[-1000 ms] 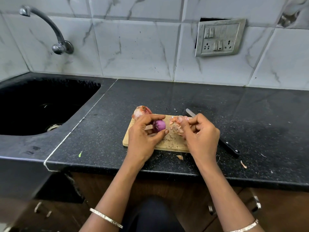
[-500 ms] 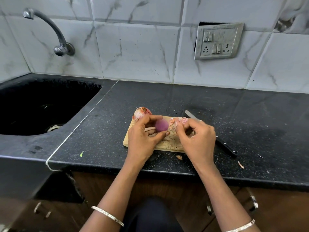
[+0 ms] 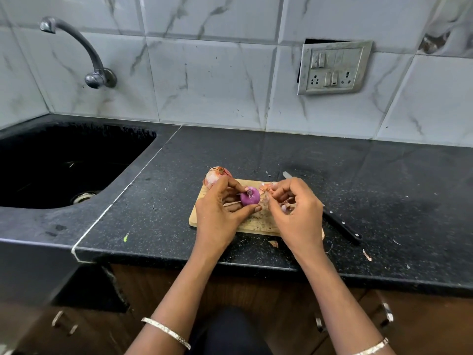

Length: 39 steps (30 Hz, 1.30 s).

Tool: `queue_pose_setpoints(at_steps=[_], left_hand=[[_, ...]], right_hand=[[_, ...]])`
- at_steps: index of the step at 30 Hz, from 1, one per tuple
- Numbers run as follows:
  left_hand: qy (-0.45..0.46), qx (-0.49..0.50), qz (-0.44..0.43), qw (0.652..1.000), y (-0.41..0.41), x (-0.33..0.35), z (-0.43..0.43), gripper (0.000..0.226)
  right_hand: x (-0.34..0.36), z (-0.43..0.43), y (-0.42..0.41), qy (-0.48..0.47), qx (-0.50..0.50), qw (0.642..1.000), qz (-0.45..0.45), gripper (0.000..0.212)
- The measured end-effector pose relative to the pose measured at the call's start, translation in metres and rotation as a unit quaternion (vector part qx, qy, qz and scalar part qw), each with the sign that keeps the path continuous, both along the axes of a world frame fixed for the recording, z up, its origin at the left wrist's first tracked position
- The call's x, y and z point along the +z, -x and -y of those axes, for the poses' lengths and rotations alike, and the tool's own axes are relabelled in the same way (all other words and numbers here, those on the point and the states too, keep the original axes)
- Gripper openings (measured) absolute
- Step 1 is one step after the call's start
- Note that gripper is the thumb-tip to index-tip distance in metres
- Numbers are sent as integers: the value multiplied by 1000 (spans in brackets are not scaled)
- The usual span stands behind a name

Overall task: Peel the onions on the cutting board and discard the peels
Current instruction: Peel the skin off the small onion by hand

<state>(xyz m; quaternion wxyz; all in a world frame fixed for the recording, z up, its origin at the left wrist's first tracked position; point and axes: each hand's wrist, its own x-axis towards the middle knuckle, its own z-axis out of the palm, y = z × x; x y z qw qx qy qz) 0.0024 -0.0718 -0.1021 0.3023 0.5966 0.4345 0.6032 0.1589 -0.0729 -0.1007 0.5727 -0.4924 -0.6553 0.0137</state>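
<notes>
Your left hand (image 3: 217,213) pinches the purple onion (image 3: 250,199) between thumb and fingertips, just above the cutting board (image 3: 253,225), centre of frame. Versus a second ago, the onion is now turned so its stub end faces the camera, and it sits more exposed between your fingers. The side shown is bare purple, no dry skin left on it. Your right hand (image 3: 297,213) is just beside it on the right, fingers curled round a small wad of peels (image 3: 286,207), same as before. So this onion looks about finished; the far side is hidden.

The unpeeled onion (image 3: 217,175) sits at the board's upper-left corner, behind your left fingers, still in papery skin and next to do. Nothing is discarded yet: peels in hand, more on the board, loose peel scraps (image 3: 273,243) on the table (image 3: 166,226). The knife (image 3: 343,226) lies right of the board, untouched.
</notes>
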Motion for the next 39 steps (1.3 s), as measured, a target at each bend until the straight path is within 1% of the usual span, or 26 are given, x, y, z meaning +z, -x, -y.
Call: queue_pose_setpoints(at_steps=[4, 7, 12, 19, 25, 29, 32, 36, 39], left_hand=[[-9, 7, -10, 1000, 0, -1, 0, 43], [-18, 7, -27, 999, 1, -1, -1, 42], [-50, 10, -69, 996, 0, 1, 0, 41], [-48, -21, -75, 996, -1, -2, -2, 41], [-35, -36, -64, 997, -2, -3, -3, 36], [-25, -32, -55, 998, -1, -4, -4, 40], [-27, -36, -55, 998, 0, -6, -5, 40], [-20, -44, -50, 998, 0, -5, -5, 39], [-14, -48, -49, 998, 0, -4, -4, 39]], right_hand=[[1, 1, -1, 37, 87, 995, -12, 17], [3, 3, 0, 41, 118, 992, -8, 17], [1, -4, -3, 75, 131, 987, -53, 15], [-2, -9, -7, 133, 161, 970, -122, 18], [-5, -10, -10, 144, 154, 968, -133, 16], [-6, -10, -10, 145, 148, 969, -132, 12], [-4, -8, -10, 137, 153, 970, -131, 16], [-4, -8, -10, 141, 159, 969, -125, 13], [-5, -8, -11, 143, 157, 971, -113, 15]])
